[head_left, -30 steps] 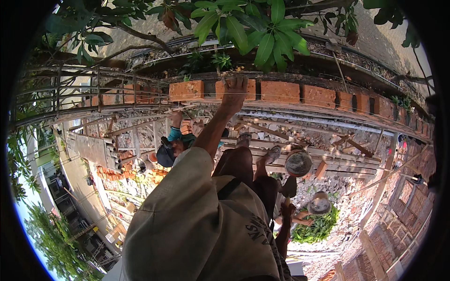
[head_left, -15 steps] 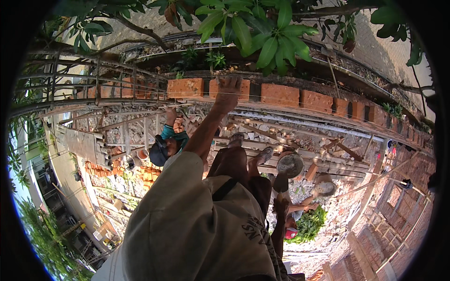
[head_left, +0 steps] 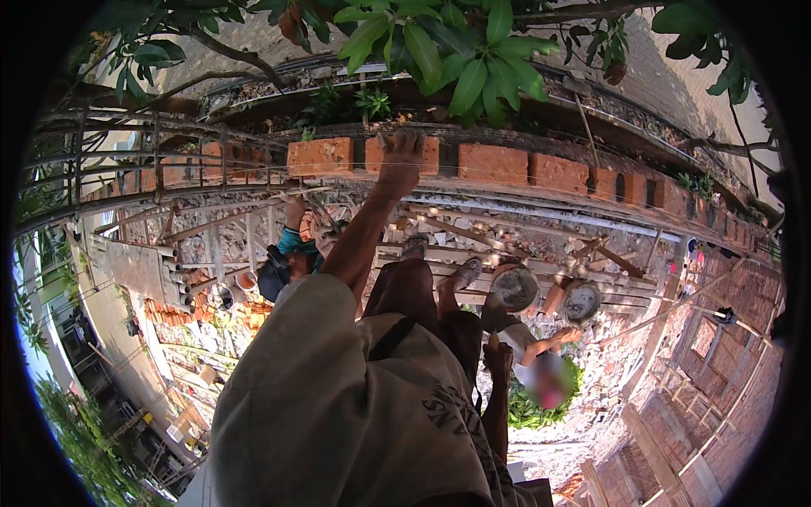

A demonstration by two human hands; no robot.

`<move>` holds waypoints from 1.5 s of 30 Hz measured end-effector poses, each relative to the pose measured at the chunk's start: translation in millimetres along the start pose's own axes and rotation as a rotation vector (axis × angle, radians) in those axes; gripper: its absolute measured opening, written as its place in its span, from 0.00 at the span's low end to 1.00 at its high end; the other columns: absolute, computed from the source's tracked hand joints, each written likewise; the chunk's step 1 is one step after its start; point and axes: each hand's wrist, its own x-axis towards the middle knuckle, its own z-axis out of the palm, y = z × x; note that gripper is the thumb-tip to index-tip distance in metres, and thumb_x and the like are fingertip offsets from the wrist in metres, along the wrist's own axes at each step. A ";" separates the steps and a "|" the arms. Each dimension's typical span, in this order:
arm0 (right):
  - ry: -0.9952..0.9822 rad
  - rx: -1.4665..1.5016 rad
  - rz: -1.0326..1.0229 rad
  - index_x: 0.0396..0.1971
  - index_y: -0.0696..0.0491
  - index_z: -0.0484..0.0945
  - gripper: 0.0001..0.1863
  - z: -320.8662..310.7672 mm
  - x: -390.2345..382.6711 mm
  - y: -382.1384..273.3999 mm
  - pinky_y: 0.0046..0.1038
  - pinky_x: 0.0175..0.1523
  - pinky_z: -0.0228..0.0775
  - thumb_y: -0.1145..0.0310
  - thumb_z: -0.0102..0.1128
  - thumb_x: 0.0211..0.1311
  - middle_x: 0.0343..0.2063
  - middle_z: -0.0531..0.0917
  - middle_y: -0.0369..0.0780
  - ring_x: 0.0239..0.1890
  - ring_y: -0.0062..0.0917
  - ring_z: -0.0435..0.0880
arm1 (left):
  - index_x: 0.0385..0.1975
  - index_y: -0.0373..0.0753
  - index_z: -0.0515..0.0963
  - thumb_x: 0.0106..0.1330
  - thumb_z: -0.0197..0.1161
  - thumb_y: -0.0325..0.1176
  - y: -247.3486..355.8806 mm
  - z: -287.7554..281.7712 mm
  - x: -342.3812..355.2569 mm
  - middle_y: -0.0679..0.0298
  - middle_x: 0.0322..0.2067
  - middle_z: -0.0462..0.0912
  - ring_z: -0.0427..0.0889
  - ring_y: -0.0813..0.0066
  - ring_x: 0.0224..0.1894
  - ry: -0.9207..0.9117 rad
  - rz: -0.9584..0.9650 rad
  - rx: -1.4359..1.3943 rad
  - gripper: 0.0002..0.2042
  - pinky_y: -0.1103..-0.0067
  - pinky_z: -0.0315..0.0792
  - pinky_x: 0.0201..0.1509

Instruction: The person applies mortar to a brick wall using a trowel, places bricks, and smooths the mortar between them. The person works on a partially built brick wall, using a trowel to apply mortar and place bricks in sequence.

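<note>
Count: four broad orange bricks nearest on the wall; smaller ones run toward both its ends, too small to count surely. One trowel, two mortar buckets, one beside the other, two co-workers below.

Pose: left arm reaches forward; left hand lies over the second brick from the left of the four, fingers bent at its upper edge. Whether this grip is clamped or merely resting: cannot tell. Right hand hangs low by the right leg, its grip closed round the trowel handle, blade pointing forward.

Edges, room: brick lies along the wall's near edge. Narrow gap to its left neighbour, wider dark gap to its right. Leaves overhang beyond the far edge; a bar lattice crowds the wall's left end.
</note>
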 end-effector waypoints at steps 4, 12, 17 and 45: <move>0.091 -0.188 -0.463 0.22 0.59 0.71 0.12 -1.1 15.3 -25.3 0.36 0.23 0.68 0.66 0.61 0.49 0.18 0.78 0.47 0.20 0.37 0.79 | 0.63 0.34 0.56 0.46 0.65 0.31 0.1 -0.9 -0.3 0.53 0.52 0.61 0.61 0.52 0.58 -0.040 0.008 0.030 0.40 0.37 0.49 0.61; 0.207 -0.392 -0.661 0.43 0.60 0.66 0.22 4.2 -1.0 -163.3 0.45 0.33 0.69 0.64 0.60 0.52 0.30 0.78 0.54 0.32 0.51 0.78 | 0.63 0.37 0.62 0.50 0.58 0.28 -58.7 -23.1 -13.7 0.53 0.61 0.66 0.62 0.57 0.64 -0.091 -0.078 -0.272 0.34 0.63 0.55 0.69; 0.296 -0.341 -0.975 0.47 0.62 0.64 0.25 22.7 -18.7 -250.0 0.44 0.32 0.71 0.69 0.60 0.50 0.34 0.75 0.52 0.33 0.49 0.78 | 0.60 0.39 0.68 0.51 0.53 0.25 -78.2 -6.0 -18.2 0.59 0.58 0.72 0.65 0.63 0.63 -0.143 -0.075 -0.299 0.29 0.74 0.57 0.69; -0.752 1.422 0.241 0.32 0.55 0.69 0.08 148.9 -49.0 -359.6 0.31 0.23 0.70 0.66 0.49 0.64 0.22 0.75 0.39 0.22 0.26 0.77 | 0.58 0.40 0.70 0.51 0.59 0.21 -89.3 16.6 -20.7 0.54 0.56 0.72 0.67 0.57 0.62 -0.016 -0.055 -0.509 0.28 0.68 0.60 0.67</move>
